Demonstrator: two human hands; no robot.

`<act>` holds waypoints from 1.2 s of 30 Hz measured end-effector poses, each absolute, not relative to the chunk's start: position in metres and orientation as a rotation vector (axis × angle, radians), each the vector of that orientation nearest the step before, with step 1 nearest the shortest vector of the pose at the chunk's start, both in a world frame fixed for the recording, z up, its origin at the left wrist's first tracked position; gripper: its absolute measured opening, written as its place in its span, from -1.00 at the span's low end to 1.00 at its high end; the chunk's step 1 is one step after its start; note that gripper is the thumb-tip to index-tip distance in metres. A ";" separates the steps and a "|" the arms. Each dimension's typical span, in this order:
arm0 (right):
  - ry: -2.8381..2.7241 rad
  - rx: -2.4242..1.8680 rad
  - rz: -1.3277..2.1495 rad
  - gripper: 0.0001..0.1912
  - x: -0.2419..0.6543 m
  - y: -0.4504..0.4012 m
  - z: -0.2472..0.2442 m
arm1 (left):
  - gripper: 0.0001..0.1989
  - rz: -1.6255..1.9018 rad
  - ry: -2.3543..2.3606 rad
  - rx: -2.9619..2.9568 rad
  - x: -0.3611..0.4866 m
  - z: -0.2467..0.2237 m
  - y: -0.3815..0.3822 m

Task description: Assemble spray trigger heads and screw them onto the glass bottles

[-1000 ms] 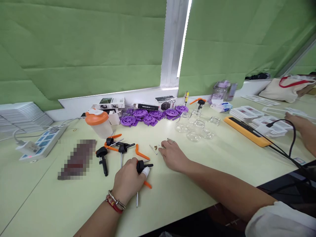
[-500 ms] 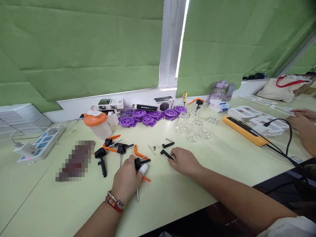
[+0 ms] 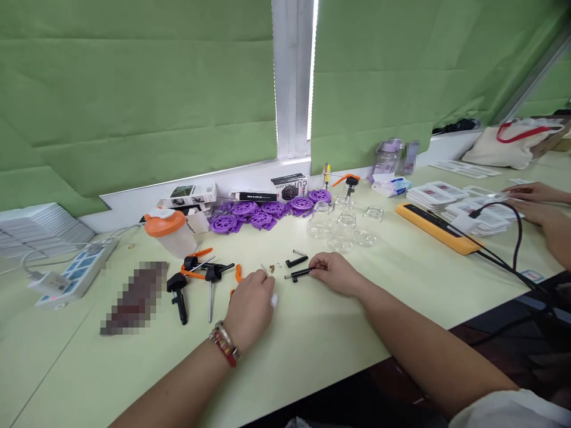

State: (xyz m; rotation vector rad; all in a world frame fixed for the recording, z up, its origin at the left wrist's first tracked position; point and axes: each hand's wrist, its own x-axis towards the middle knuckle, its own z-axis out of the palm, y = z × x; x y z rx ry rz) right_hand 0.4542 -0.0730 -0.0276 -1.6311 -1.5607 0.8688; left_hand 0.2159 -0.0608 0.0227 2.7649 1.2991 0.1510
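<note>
Between the fingertips of my right hand (image 3: 335,273) is the end of a black plastic rod (image 3: 303,273) with a side tab. A small coil spring (image 3: 288,276) sits at the rod's far end. My left hand (image 3: 250,306), its thumb wrapped in white, is closed low over the table. A thin metal pin (image 3: 266,269) shows at its fingertips; whether they grip it is hidden. Beyond the rod lie another black rod (image 3: 297,261), a second spring (image 3: 300,252) and a few tiny brass-coloured pieces (image 3: 272,268). An orange lever (image 3: 238,273) is partly behind my left hand.
Black-capped crank parts (image 3: 178,291) lie left, near a shaker cup (image 3: 168,229). Purple wheel-shaped lids (image 3: 263,219) and clear glass jars (image 3: 345,229) stand behind. A yellow power strip (image 3: 439,229) with cables lies right, near another person's hands (image 3: 533,202).
My left hand has left the black-capped part and moved right to the metal pin. My right hand has turned the black rod, and a spring now shows at its end.
</note>
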 end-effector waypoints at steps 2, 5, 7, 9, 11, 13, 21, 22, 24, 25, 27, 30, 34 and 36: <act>-1.551 -1.624 0.895 -0.85 0.456 -0.071 -0.029 | -0.79 0.118 1.196 2.805 0.233 0.023 -0.049; -1.563 -1.617 0.894 -0.88 0.458 -0.070 -0.030 | -0.80 0.025 1.111 2.874 0.254 0.018 -0.032; -1.572 -1.607 0.896 -0.89 0.459 -0.069 -0.031 | -0.79 -0.002 1.099 2.899 0.262 0.013 -0.025; -1.572 -1.606 0.899 -0.88 0.461 -0.068 -0.032 | -0.78 -0.016 1.110 2.913 0.265 0.009 -0.021; -1.570 -1.625 0.886 -0.87 0.464 -0.066 -0.033 | -0.76 -0.025 1.137 2.925 0.265 0.007 -0.021; -1.563 -1.657 0.863 -0.87 0.467 -0.064 -0.034 | -0.75 -0.032 1.167 2.938 0.261 0.006 -0.022; -1.616 -1.672 0.762 -0.89 0.471 -0.057 -0.042 | -0.75 -0.084 1.217 2.994 0.248 0.012 -0.023; -1.644 -1.666 0.725 -0.90 0.470 -0.056 -0.042 | -0.75 -0.089 1.217 3.006 0.248 0.015 -0.022; -1.719 -1.646 0.645 -0.90 0.468 -0.054 -0.042 | -0.76 -0.093 1.205 3.033 0.250 0.022 -0.017; -1.760 -1.635 0.610 -0.90 0.466 -0.053 -0.042 | -0.76 -0.093 1.195 3.048 0.251 0.026 -0.014; -1.833 -1.619 0.558 -0.89 0.464 -0.051 -0.042 | -0.77 -0.089 1.177 3.083 0.257 0.032 -0.005; -1.867 -1.582 0.484 -0.86 0.463 -0.048 -0.043 | -0.81 -0.104 1.141 3.136 0.267 0.036 0.010; -1.856 -1.445 0.361 -0.71 0.463 -0.043 -0.048 | -0.82 -0.156 1.057 3.194 0.282 0.032 0.023; -1.894 -1.415 0.309 -0.64 0.463 -0.039 -0.050 | -0.80 -0.175 1.009 3.215 0.288 0.029 0.027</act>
